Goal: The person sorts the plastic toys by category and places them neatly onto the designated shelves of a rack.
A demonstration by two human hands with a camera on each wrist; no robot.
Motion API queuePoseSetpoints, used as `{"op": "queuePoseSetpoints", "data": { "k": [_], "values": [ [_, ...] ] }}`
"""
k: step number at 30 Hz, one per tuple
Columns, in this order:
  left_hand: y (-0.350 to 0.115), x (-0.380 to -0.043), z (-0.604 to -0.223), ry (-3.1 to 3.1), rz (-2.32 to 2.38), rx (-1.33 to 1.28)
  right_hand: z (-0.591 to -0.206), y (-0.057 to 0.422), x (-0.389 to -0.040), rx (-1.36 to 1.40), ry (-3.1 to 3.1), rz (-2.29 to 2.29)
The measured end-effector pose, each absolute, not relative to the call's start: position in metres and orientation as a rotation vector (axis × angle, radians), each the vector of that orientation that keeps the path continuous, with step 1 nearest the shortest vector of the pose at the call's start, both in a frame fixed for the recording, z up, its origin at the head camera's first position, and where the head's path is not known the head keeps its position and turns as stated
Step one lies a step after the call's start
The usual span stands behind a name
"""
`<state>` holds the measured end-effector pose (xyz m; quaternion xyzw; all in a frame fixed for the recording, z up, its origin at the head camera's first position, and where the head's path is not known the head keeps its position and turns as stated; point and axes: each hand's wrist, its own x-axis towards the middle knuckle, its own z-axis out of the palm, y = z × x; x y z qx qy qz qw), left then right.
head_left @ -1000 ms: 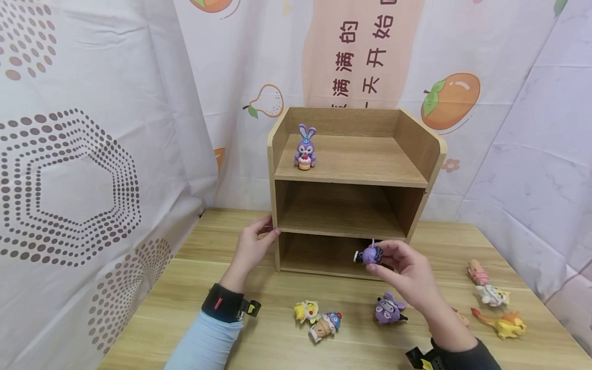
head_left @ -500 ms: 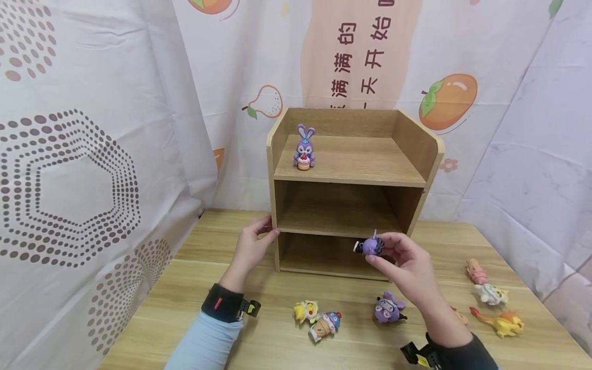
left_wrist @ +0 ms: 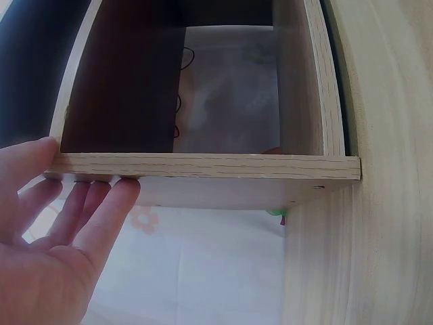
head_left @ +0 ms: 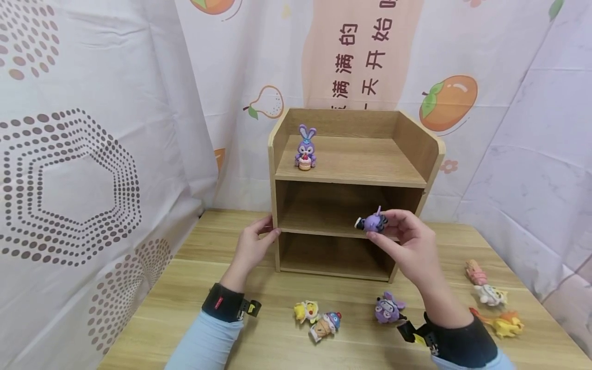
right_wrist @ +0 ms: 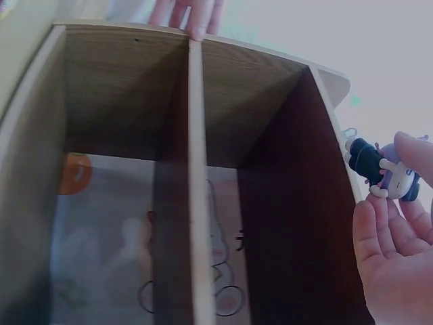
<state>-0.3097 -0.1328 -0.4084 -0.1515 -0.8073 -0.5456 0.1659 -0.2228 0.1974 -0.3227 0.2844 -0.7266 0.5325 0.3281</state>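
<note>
Nearby, at the bottom centre, an ice-cream-cone figurine [head_left: 325, 326] is lying on the table [head_left: 259, 339]. Above, right of centre, the right hand [head_left: 413, 246] is pinching a dark-bodied doll [head_left: 372, 223] sideways by its head, seemingly keeping the feet free. Centre-left, the left hand [head_left: 253, 244] is clasping the side edge of the wooden shelf [head_left: 361, 159], probably bracing it. Farther up, a rabbit figurine [head_left: 305, 150] is sitting on top, facing outward.

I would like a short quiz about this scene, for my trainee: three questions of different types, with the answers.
1. True or false: the left hand holds a toy.
2. The right hand holds a toy. Which colour shows on it? A) orange B) purple C) yellow
3. Fill the gap: the rabbit is on the ___ level of the cabinet.

Key: 1. False; it touches the cabinet. 2. B. 3. top.
</note>
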Motion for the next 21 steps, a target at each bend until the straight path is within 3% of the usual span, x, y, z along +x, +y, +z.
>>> {"op": "queuePoseSetpoints", "data": {
  "k": [8,21],
  "values": [
    [-0.133,-0.311,-0.408,-2.288,-1.563,-0.429,-0.278,0.184,-0.21,0.695,-1.889,1.375],
    [-0.132,-0.31,-0.407,-2.289,-1.573,-0.434,-0.245,0.176,-0.215,0.653,-1.888,1.234]
  ]
}}
